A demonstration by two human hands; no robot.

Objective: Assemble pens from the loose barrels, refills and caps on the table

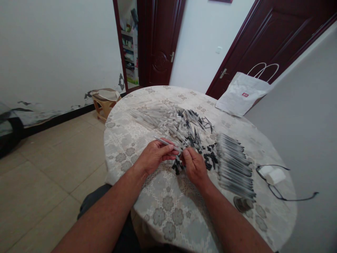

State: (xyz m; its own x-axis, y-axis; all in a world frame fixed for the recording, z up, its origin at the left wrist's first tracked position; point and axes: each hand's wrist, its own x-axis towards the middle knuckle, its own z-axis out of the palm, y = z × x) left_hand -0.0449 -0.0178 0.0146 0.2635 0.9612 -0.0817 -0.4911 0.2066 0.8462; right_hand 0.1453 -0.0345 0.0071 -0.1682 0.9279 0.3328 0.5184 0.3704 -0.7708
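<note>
My left hand [155, 154] is closed round a clear pen barrel [164, 141] that sticks out up and to the left. My right hand [194, 165] pinches its fingers together at the barrel's near end; what it pinches is too small to name. Both hands hover over the round table [168, 207] with a flowered lace cloth. Just beyond them lies a heap of clear pen barrels [160, 119], a scatter of thin black refills [196, 128] and small black caps [210, 158]. A neat row of finished pens [234, 165] lies to the right.
Black-framed glasses [279, 189] and a small white box [273, 175] lie at the table's right. A white paper bag [240, 95] leans at the far edge by a grey wall. A low stool [105, 102] stands on the tiled floor, dark doors behind.
</note>
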